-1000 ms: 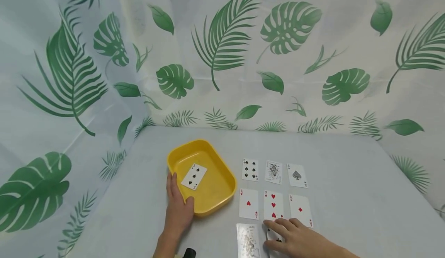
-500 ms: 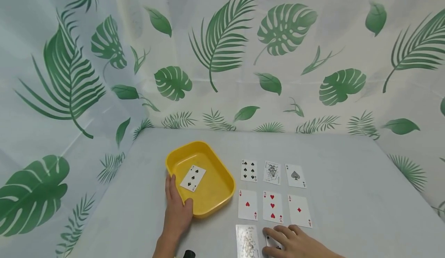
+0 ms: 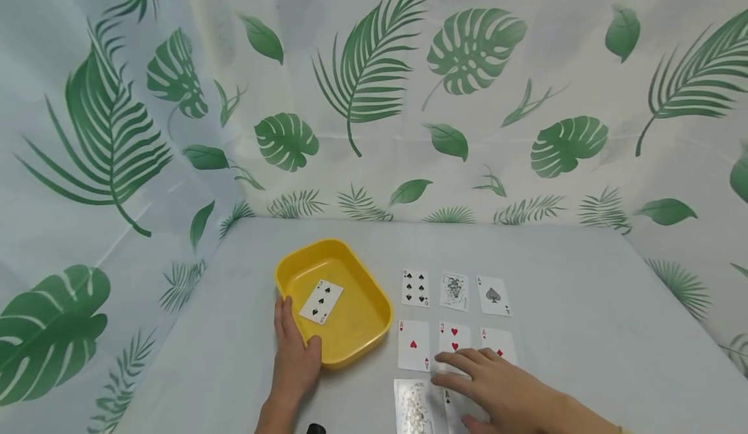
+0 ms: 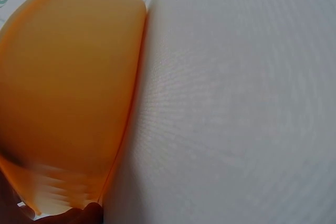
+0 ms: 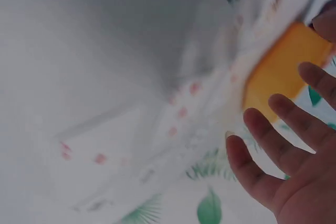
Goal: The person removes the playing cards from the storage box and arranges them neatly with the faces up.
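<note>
My left hand (image 3: 294,362) grips the near-left side of a yellow tray (image 3: 374,330), thumb at the rim and fingers along the outer wall. A three of spades (image 3: 321,301) lies face up inside. Over the playing cards hovers my right hand (image 3: 497,382), fingers spread and holding nothing in the right wrist view. It partly covers a black ace (image 3: 452,414), a three of hearts (image 3: 452,332) and an ace of diamonds (image 3: 497,340). Beside the black ace lies a shiny card (image 3: 413,408), its face washed out by glare.
Farther back lie a spade card with several pips (image 3: 415,288), a joker (image 3: 454,291) and an ace of spades (image 3: 493,296). An ace of hearts (image 3: 413,345) is nearer. A leaf-printed curtain (image 3: 362,180) borders the white table (image 3: 573,291). A black object (image 3: 316,429) shows at the bottom edge.
My right hand has lifted off the black ace and spread its fingers, shifting slightly forward. The left hand still grips the tray. The whole head view has drifted slightly left.
</note>
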Action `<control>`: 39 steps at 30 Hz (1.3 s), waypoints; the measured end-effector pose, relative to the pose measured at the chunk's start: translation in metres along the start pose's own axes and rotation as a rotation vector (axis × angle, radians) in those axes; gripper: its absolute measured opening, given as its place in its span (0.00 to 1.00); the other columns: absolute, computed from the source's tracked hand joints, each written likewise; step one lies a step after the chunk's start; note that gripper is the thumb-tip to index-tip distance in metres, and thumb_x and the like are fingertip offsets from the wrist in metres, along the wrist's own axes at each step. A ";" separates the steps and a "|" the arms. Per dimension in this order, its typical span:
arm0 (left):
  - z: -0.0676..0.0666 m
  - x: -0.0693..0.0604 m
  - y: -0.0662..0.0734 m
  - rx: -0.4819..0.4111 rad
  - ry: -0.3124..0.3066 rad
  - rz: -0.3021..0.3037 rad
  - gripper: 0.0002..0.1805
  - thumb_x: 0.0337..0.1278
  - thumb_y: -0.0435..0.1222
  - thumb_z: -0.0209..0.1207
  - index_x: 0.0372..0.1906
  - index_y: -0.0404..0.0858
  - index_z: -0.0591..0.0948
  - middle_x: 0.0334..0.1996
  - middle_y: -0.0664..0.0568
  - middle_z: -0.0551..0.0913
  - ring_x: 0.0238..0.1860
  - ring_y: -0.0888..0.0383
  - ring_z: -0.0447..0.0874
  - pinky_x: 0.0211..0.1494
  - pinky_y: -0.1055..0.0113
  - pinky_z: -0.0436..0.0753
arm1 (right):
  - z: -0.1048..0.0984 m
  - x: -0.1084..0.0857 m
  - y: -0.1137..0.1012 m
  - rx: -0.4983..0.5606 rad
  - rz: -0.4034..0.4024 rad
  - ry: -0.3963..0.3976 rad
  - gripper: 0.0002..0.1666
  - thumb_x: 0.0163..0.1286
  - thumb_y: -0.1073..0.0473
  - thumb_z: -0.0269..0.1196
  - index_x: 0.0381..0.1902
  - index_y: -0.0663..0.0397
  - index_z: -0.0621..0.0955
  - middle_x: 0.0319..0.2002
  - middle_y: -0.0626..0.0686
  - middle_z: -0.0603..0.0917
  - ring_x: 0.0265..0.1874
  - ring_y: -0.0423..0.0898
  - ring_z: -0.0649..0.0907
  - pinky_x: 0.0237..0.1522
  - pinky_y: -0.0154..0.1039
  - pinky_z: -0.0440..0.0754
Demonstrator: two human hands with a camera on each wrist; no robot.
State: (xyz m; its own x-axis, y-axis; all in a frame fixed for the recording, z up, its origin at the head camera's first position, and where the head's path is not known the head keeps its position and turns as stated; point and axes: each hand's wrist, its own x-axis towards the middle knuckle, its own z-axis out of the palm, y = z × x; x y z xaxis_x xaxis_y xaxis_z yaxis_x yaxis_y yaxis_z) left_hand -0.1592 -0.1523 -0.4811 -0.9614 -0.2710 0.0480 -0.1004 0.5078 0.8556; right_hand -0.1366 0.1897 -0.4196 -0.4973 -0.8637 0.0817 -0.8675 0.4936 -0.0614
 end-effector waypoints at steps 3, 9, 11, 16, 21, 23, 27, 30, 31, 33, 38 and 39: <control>0.000 -0.001 0.001 0.014 -0.010 -0.021 0.50 0.54 0.28 0.50 0.81 0.38 0.41 0.81 0.45 0.34 0.69 0.40 0.61 0.64 0.43 0.67 | -0.010 0.019 0.006 -0.044 -0.027 0.127 0.34 0.60 0.49 0.71 0.64 0.40 0.76 0.64 0.49 0.75 0.56 0.49 0.78 0.53 0.52 0.78; -0.002 -0.002 0.002 0.034 -0.011 -0.007 0.50 0.54 0.28 0.51 0.81 0.37 0.40 0.81 0.44 0.34 0.66 0.38 0.64 0.61 0.41 0.69 | -0.024 0.074 0.014 -0.013 -0.015 0.164 0.28 0.63 0.51 0.68 0.61 0.47 0.78 0.60 0.52 0.78 0.56 0.50 0.79 0.54 0.51 0.78; -0.003 -0.002 0.001 0.027 -0.007 -0.009 0.50 0.54 0.28 0.51 0.81 0.37 0.41 0.81 0.44 0.34 0.68 0.39 0.61 0.64 0.41 0.67 | -0.026 0.097 0.013 0.006 0.004 0.139 0.27 0.65 0.50 0.67 0.62 0.48 0.78 0.60 0.52 0.79 0.56 0.51 0.79 0.55 0.51 0.78; -0.004 -0.001 -0.002 -0.008 0.005 0.011 0.49 0.53 0.27 0.51 0.81 0.36 0.42 0.81 0.43 0.35 0.75 0.40 0.52 0.69 0.41 0.61 | -0.028 0.154 0.011 -0.028 0.007 0.088 0.28 0.67 0.47 0.66 0.63 0.47 0.78 0.61 0.53 0.79 0.55 0.52 0.80 0.54 0.50 0.78; -0.002 -0.001 -0.002 -0.025 0.024 0.063 0.48 0.53 0.26 0.51 0.80 0.34 0.44 0.81 0.42 0.37 0.76 0.39 0.49 0.70 0.41 0.59 | -0.029 0.206 0.011 -0.075 0.058 -0.041 0.31 0.68 0.45 0.65 0.66 0.45 0.76 0.64 0.53 0.76 0.55 0.54 0.79 0.53 0.50 0.78; -0.002 -0.001 -0.002 -0.020 0.028 0.078 0.48 0.53 0.26 0.52 0.80 0.33 0.45 0.80 0.41 0.38 0.75 0.38 0.50 0.69 0.40 0.61 | -0.028 0.223 0.011 -0.079 0.076 -0.094 0.32 0.68 0.44 0.64 0.68 0.45 0.75 0.65 0.53 0.76 0.56 0.53 0.79 0.55 0.50 0.77; -0.003 -0.002 -0.002 -0.003 0.025 0.076 0.47 0.55 0.26 0.52 0.80 0.33 0.44 0.80 0.41 0.38 0.74 0.37 0.54 0.67 0.39 0.64 | -0.018 0.247 0.010 -0.084 0.090 -0.177 0.34 0.69 0.42 0.64 0.69 0.44 0.74 0.63 0.51 0.76 0.55 0.50 0.79 0.56 0.46 0.77; -0.003 -0.002 -0.001 0.006 0.017 0.071 0.47 0.56 0.27 0.52 0.80 0.34 0.43 0.80 0.41 0.37 0.73 0.37 0.56 0.66 0.39 0.65 | -0.010 0.260 0.010 -0.093 0.109 -0.227 0.35 0.68 0.41 0.65 0.70 0.42 0.74 0.63 0.49 0.75 0.55 0.48 0.78 0.57 0.43 0.76; -0.003 -0.002 -0.001 0.008 0.016 0.070 0.47 0.56 0.27 0.52 0.80 0.34 0.43 0.80 0.41 0.37 0.73 0.37 0.56 0.66 0.39 0.65 | -0.008 0.263 0.010 -0.094 0.119 -0.242 0.35 0.68 0.40 0.65 0.70 0.41 0.73 0.64 0.49 0.75 0.56 0.48 0.78 0.58 0.44 0.75; -0.003 -0.002 -0.001 0.005 0.010 0.072 0.47 0.56 0.26 0.52 0.80 0.34 0.43 0.80 0.41 0.37 0.74 0.37 0.54 0.66 0.39 0.65 | -0.005 0.269 0.011 -0.092 0.142 -0.272 0.37 0.68 0.39 0.65 0.72 0.40 0.72 0.66 0.50 0.74 0.58 0.49 0.78 0.60 0.45 0.73; -0.003 -0.001 -0.001 -0.001 0.012 0.075 0.47 0.55 0.26 0.51 0.80 0.34 0.44 0.80 0.41 0.37 0.75 0.38 0.51 0.66 0.40 0.65 | 0.002 0.284 0.012 -0.087 0.180 -0.321 0.40 0.66 0.37 0.66 0.73 0.39 0.71 0.69 0.51 0.72 0.58 0.50 0.79 0.61 0.44 0.74; -0.003 -0.001 -0.002 0.000 0.012 0.075 0.47 0.55 0.26 0.52 0.80 0.33 0.44 0.80 0.41 0.37 0.75 0.38 0.52 0.66 0.40 0.65 | 0.003 0.287 0.011 -0.088 0.178 -0.328 0.40 0.66 0.37 0.66 0.73 0.39 0.71 0.69 0.52 0.72 0.58 0.50 0.79 0.60 0.44 0.74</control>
State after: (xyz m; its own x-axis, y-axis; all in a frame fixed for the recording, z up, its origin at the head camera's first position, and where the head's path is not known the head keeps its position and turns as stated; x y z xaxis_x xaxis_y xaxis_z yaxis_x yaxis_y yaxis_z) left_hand -0.1569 -0.1554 -0.4808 -0.9630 -0.2423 0.1179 -0.0285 0.5269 0.8495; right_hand -0.2887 -0.0526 -0.4003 -0.6221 -0.7431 -0.2463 -0.7728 0.6333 0.0411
